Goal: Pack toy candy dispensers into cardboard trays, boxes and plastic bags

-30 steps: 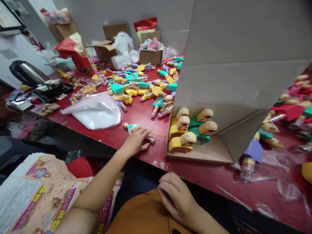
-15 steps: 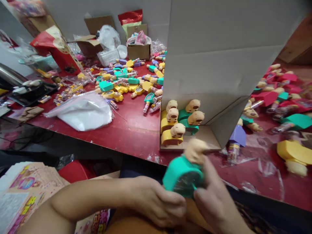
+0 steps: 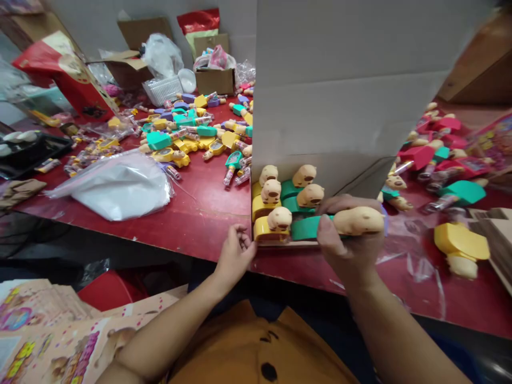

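My right hand [image 3: 354, 248] is closed round a green toy [image 3: 310, 228] with a tan animal-shaped top, lying low at the front of an open cardboard box [image 3: 340, 117]. Beside it in the box stand yellow toys [image 3: 267, 228] in a column at the left, and green toys [image 3: 298, 202] behind it, all with tan animal heads. My left hand [image 3: 236, 252] is at the box's front left corner, its fingers curled; what they hold, if anything, is hidden.
Many yellow, green and purple toys [image 3: 159, 140] lie across the red table [image 3: 200, 213]. A clear plastic bag [image 3: 124, 186] is at the left. More toys [image 3: 462, 240] lie right of the box. Printed card sheets [image 3: 44, 341] are at lower left.
My right hand has carried the green toy from in front of my body into the box. My left hand has let go of it and moved to the box's front left corner.
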Demonstrator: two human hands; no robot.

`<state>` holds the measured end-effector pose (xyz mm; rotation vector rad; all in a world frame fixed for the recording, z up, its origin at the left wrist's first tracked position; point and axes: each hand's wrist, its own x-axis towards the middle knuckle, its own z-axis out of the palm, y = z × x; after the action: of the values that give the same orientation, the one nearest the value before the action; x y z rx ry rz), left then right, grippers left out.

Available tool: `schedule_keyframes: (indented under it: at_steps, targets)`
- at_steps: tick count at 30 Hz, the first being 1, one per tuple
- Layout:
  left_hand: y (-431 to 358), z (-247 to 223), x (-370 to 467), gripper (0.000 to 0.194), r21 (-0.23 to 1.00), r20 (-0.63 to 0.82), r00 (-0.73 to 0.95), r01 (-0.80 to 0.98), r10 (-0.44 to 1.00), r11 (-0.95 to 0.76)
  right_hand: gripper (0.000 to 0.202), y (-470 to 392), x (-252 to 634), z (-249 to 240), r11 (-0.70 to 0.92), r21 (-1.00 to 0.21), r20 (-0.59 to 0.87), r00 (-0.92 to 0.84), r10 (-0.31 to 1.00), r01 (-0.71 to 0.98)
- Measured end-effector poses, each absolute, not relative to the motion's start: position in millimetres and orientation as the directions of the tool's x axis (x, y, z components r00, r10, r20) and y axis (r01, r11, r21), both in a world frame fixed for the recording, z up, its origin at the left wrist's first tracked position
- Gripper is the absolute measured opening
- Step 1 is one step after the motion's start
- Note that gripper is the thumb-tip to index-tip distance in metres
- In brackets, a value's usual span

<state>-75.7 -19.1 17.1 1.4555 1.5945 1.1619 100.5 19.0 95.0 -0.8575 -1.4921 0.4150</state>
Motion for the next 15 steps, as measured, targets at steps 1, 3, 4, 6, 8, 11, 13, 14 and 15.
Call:
schedule_keyframes:
  at_steps: [1, 3, 4, 6, 8, 11, 13, 14, 15]
  targets:
    - [-17, 16, -75, 0.024, 0.925, 0.063, -0.147, 0.379, 0.987, -0.003, 0.016, 20, 98, 95, 0.664, -0.681, 0.710, 0.059, 0.701, 0.309]
    - [-15, 17, -73, 0.027, 0.925, 0.045, -0.154, 0.379, 0.987, 0.017, 0.018, 21, 94, 92, 0.675, -0.595, 0.759, 0.028, 0.651, 0.436]
    - [-15, 19, -72, 0.028, 0.925, 0.045, -0.158, 0.379, 0.986, 0.018, 0.019, 22, 90, 89, 0.676, -0.544, 0.784, 0.014, 0.620, 0.497]
    - [-14, 24, -73, 0.028, 0.926, 0.054, -0.160, 0.377, 0.986, 0.010, 0.023, 23, 82, 82, 0.657, -0.469, 0.816, 0.006, 0.577, 0.589]
    - [-12, 28, -77, 0.028, 0.898, 0.041, -0.172, 0.439, 0.984, 0.039, 0.029, 24, 74, 77, 0.623, -0.439, 0.826, 0.017, 0.563, 0.648]
    - [-17, 30, -95, 0.026, 0.769, -0.006, -0.219, 0.623, 0.976, 0.145, 0.041, 22, 78, 79, 0.648, -0.459, 0.795, -0.045, 0.605, 0.609]
    - [-26, 29, -118, 0.032, 0.678, -0.031, -0.244, 0.707, 0.969, 0.200, 0.040, 16, 103, 83, 0.674, -0.430, 0.811, -0.070, 0.580, 0.600]
    - [-33, 28, -131, 0.035, 0.644, -0.044, -0.247, 0.734, 0.968, 0.217, 0.037, 12, 123, 82, 0.650, -0.400, 0.834, -0.037, 0.551, 0.646]
    - [-39, 27, -145, 0.038, 0.614, -0.052, -0.255, 0.754, 0.965, 0.232, 0.030, 8, 147, 80, 0.575, -0.368, 0.854, 0.021, 0.520, 0.731]
